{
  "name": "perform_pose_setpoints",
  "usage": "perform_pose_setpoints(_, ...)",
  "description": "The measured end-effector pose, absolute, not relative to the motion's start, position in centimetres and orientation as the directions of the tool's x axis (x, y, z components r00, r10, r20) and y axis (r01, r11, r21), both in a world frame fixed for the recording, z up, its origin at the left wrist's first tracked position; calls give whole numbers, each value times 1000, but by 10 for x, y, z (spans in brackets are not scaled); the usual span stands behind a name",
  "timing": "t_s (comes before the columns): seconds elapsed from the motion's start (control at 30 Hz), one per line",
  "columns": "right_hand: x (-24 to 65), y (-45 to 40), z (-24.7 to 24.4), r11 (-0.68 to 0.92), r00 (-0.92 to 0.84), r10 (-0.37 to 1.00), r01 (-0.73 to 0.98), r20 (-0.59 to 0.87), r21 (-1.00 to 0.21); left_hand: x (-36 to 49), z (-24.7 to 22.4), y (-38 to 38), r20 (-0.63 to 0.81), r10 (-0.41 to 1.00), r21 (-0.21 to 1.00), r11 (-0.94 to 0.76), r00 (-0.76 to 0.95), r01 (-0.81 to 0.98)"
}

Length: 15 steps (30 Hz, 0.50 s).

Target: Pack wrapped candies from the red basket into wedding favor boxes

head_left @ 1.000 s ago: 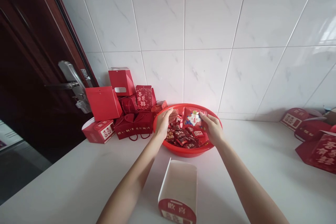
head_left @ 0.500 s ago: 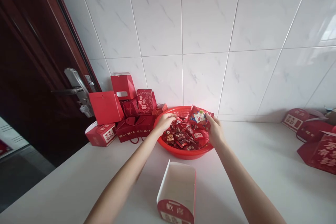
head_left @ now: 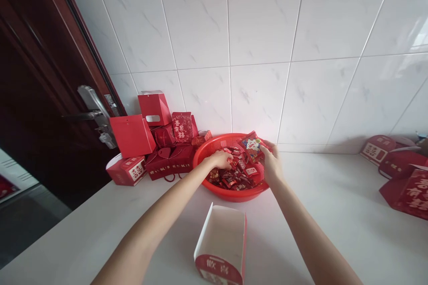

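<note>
A round red plastic basket (head_left: 230,196) against the wall holds many small red-wrapped candies (head_left: 240,180). My left hand (head_left: 220,160) reaches down into it, fingertips bent among the candies; what they grip, if anything, is hidden. Over the basket's right side, my right hand (head_left: 272,160) is closed on the edge of a larger red candy packet (head_left: 253,146) with a white and blue print. In front of the basket stands an open-topped red and white paper box (head_left: 222,236), its pale inside showing.
At the left, several red gift boxes (head_left: 132,136) are stacked near a dark door with a metal handle (head_left: 96,113). More red boxes (head_left: 406,187) lie at the right end of the white table (head_left: 321,213). A tiled wall (head_left: 261,31) rises behind.
My left hand has moved right and deeper among the candies. The right hand still holds the packet, which has tilted slightly. The whole view has shifted a little.
</note>
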State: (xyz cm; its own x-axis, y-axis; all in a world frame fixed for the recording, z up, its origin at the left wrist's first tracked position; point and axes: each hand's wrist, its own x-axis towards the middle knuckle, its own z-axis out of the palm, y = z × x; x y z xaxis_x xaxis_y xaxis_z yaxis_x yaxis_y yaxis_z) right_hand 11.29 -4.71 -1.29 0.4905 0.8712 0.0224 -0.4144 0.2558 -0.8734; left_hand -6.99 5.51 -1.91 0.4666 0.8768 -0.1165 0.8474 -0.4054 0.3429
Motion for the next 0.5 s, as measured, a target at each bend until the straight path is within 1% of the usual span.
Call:
perform_pose_setpoints(0.07, 112, -48, -12, 258, 497, 868, -404, 26, -877, -72, -21, 53, -141, 871, 333, -407, 472, 851)
perform_pose_setpoints(0.13, 112, -48, -11, 265, 509, 860, -394, 32, -880, -74, -21, 51, -160, 854, 351, -420, 495, 837)
perform_pose_setpoints(0.3, 111, -48, -10, 277, 542, 840, -368, 38, -888, -73, -12, 42, -189, 757, 470, -490, 625, 735)
perform_pose_setpoints(0.4, 111, -47, -11, 276, 548, 835, -357, 39, -892, -67, -8, 37, -209, 694, 546, -502, 689, 671)
perform_pose_setpoints(0.5, 111, -46, -13, 274, 550, 834, -349, 41, -896, -64, -9, 38, -168, 711, 569, -495, 682, 656)
